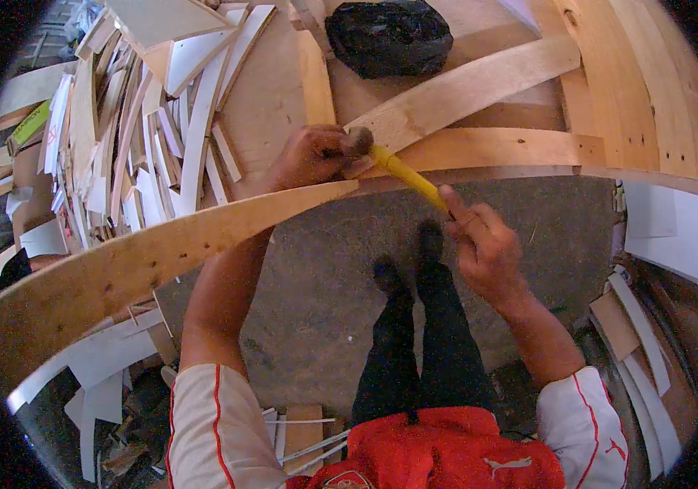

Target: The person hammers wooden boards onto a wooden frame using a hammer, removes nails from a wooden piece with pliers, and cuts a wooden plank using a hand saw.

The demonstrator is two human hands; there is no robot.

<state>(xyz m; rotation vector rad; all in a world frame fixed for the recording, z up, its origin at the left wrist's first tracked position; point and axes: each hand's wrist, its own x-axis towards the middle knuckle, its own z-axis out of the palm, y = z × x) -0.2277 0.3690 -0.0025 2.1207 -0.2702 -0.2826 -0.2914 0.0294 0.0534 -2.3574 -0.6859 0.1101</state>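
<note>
My right hand (486, 243) is wrapped round the yellow handle of a hammer (404, 174), with the thumb laid along it. The hammer's head is over the end of a wooden board (471, 85) that slants up to the right. Close beside the head, my left hand (312, 156) has its fingers curled together at the joint; whatever they pinch is hidden. A long curved plank (178, 247) runs from the lower left to this joint, below my left hand. Another wooden rail (496, 149) continues from there to the right.
Wood offcuts (145, 122) are heaped at the left of the bench. A black plastic bag (390, 37) lies at the back. Wide boards (642, 90) stand at the right. Below are the concrete floor (316, 326) and my feet, with more scraps (113, 367) at lower left.
</note>
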